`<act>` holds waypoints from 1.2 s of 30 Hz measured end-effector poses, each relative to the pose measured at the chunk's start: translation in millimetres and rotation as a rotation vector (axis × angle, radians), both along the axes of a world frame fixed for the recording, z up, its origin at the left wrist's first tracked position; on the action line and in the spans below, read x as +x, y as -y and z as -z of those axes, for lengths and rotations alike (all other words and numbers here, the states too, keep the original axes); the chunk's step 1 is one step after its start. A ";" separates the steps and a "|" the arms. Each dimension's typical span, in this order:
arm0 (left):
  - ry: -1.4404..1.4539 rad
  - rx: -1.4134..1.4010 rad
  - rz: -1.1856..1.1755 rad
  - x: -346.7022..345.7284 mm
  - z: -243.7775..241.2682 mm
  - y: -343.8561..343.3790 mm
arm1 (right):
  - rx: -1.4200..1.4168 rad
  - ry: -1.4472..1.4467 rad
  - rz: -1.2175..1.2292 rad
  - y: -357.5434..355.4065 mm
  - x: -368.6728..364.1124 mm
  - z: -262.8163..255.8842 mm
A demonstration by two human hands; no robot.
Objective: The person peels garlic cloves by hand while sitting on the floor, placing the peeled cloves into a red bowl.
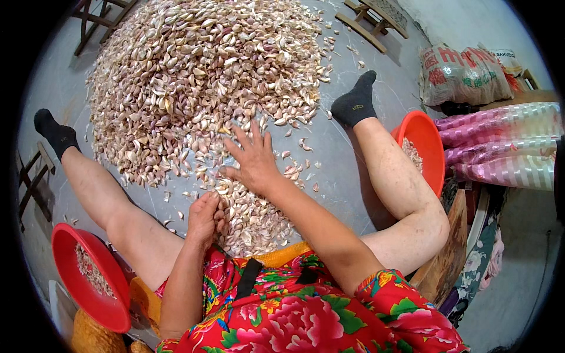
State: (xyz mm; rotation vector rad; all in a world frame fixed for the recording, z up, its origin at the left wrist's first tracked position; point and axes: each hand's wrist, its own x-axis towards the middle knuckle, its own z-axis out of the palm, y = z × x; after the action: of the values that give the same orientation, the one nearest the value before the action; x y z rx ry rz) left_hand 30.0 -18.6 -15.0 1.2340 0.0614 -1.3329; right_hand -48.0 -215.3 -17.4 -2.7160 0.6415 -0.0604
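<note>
A large heap of loose garlic cloves (207, 61) covers the floor before me, most with papery skin in cream and pinkish purple. My right hand (254, 165) is spread palm down at the heap's near edge, fingers apart over the cloves. Beside it and closer to me, my left hand (204, 218) is curled with the thumb against the fingers; whether a clove is inside is hidden. Both hands border a smaller pile of cloves (254, 220) between my thighs. Under that pile's near edge shows a strip of orange mesh (282, 255).
Red plastic basins with small bits inside stand beside my left leg (90, 278) and my right leg (419, 145). Wooden stools (373, 22) are at the far edge. A filled woven sack (463, 75) and pink striped cloth (499, 145) lie at right, near a wooden board (441, 256).
</note>
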 end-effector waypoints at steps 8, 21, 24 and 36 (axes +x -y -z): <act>-0.008 -0.013 0.006 -0.7 -3.9 -0.3 | 0.042 0.329 0.169 3.8 -58.2 -6.5; 0.026 0.010 0.039 1.3 -0.9 -0.7 | -0.127 0.238 0.267 98.9 -30.9 4.1; 0.030 0.054 0.046 1.8 -3.4 0.7 | -0.114 0.204 0.292 99.5 -32.1 12.0; 0.046 0.065 0.035 -0.4 -12.7 4.8 | 0.158 -0.072 0.368 100.3 -51.0 -9.9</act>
State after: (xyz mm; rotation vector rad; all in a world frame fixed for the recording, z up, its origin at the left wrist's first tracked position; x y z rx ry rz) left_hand 29.6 -23.4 -2.3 1.3260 0.0506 -1.3412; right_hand -99.0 -315.6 -7.5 -2.4281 1.1105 -0.0016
